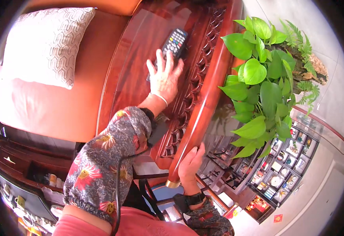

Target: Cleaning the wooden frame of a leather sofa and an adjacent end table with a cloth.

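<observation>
My left hand [163,81] lies palm down with spread fingers over the lower end of a black remote control [175,41]. The fingers reach onto its buttons and do not close around it. The remote rests on a glossy red-brown wooden surface [136,65]; its lower part is hidden under the hand. A dark edge shows beside the little finger, too covered to name. My right hand [190,165] holds a round polished wooden rail [203,118] near its brass-coloured end cap. Some of its fingers are hidden. Carved wooden fretwork [194,91] runs along the rail's inner side.
An orange leather seat [50,109] with a patterned cushion [62,44] stands at the left. A leafy potted plant [257,88] crowds the rail's right side. Beyond stands a shelf unit [278,171] of small objects. A black cable [118,183] hangs across my left sleeve.
</observation>
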`<state>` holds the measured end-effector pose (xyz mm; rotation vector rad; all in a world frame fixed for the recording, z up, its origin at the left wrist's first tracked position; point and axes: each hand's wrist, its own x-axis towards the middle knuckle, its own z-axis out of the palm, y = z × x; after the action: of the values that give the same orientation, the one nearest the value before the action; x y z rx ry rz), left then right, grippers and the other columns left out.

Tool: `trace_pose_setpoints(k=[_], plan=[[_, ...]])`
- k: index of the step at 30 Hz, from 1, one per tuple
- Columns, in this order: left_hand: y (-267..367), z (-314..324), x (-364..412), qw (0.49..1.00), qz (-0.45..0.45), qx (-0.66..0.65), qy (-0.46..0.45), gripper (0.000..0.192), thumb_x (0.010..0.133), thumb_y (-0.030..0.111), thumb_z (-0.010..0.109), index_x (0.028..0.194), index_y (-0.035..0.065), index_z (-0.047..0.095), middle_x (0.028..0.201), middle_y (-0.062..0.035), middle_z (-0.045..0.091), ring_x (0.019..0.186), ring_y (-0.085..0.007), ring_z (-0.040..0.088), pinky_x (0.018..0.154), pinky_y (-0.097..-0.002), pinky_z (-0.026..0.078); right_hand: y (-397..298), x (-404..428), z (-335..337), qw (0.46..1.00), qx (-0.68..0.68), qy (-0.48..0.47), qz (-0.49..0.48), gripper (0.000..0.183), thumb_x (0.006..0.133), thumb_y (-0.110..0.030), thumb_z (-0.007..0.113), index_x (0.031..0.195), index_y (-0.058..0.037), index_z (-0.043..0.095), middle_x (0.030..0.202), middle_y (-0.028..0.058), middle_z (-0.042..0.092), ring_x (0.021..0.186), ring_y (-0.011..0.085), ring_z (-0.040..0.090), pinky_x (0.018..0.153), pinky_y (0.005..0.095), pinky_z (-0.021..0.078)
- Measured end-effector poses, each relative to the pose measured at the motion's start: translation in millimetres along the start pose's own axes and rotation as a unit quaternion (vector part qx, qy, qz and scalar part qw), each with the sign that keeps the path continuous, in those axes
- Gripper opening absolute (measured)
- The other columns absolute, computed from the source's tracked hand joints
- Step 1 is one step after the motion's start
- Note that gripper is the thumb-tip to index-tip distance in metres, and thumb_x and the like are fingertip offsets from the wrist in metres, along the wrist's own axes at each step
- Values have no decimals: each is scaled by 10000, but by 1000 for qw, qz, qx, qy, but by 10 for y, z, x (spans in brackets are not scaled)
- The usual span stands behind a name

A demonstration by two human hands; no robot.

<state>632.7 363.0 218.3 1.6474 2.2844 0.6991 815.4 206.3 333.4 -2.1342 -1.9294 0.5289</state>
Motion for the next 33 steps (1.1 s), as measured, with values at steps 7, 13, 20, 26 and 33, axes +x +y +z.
trace_pose_setpoints(k=[7, 13, 20, 26, 33], plan=[[-239, -193, 468, 995, -68, 19, 73, 569, 796, 195, 642, 1329, 234, 447, 1439, -206, 273, 1347, -463, 211, 972, -698, 246, -39, 20, 9, 1000, -9, 11, -16, 435, 1008, -243, 335, 1315, 65, 357, 1132, 266, 555, 1024, 359, 559, 894, 397, 423], [-197, -627, -601, 972, 162, -165, -32, 404, 809, 291, 658, 1120, 46, 580, 1194, -193, 483, 1243, -399, 383, 1007, -575, 291, 27, 36, -63, 1000, 17, -1, -11, 454, 1011, -265, 321, 1319, 67, 350, 1134, 275, 551, 1031, 379, 551, 907, 412, 414], [-412, -944, -1212, 980, 100, -171, -35, 261, 690, 128, 676, 932, 62, 604, 976, -141, 540, 969, -345, 529, 791, -449, 429, -165, 10, -19, 999, 19, -17, 19, 458, 1014, -265, 314, 1325, 70, 340, 1149, 283, 541, 1033, 377, 553, 916, 409, 415], [279, -811, -583, 746, -246, -619, 2, 124, 961, 154, 506, 879, 73, 550, 763, -35, 529, 710, -155, 511, 673, -294, 438, -87, 29, -62, 1000, 11, -5, -6, 451, 1010, -253, 322, 1331, 62, 341, 1134, 283, 553, 1023, 373, 560, 902, 406, 424], [467, 141, 110, 413, -295, -862, -5, 84, 949, 90, 531, 922, 87, 610, 862, 38, 595, 802, -65, 511, 757, -236, 433, -104, 30, -34, 999, 37, -20, 19, 433, 1001, -230, 327, 1314, 68, 356, 1099, 271, 569, 972, 355, 574, 867, 399, 434]])
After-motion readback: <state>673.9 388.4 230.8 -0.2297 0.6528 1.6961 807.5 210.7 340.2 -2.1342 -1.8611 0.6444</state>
